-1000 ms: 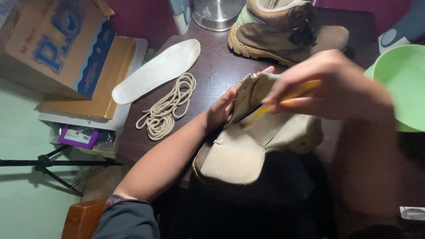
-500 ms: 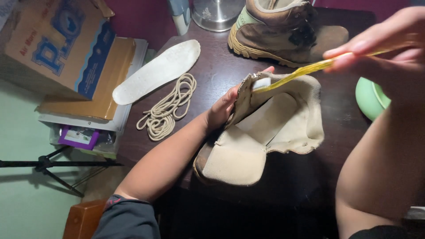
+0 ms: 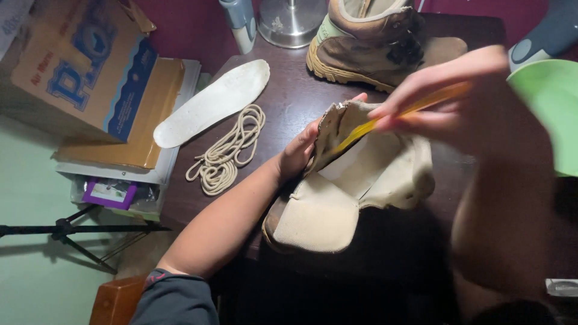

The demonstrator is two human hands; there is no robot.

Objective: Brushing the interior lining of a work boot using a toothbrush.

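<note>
A: Why is the left hand (image 3: 299, 153) clamped on the side of that tan boot (image 3: 355, 180)?

B: It grips the upper's edge and pulls it wide – the boot lies open on the dark table (image 3: 289, 102), tongue flopped toward the person, so the inside is exposed to the tool

A: And the right hand (image 3: 445, 99)?

B: Closed around a thin yellow stick (image 3: 397, 117), probably a brush handle – its tip is down inside the boot opening. The hand is blurred, so I can't tell the tool's end

A: The loose bits on the left?

B: A white insole (image 3: 211, 102) and a coil of beige laces (image 3: 226, 150) lie just beside each other, well apart from the boot – presumably out of the way, so the shell is bare. The second boot (image 3: 379, 42) stands upright at the far edge, and a green bowl (image 3: 551, 102) sits near the right hand, in easy reach
</note>
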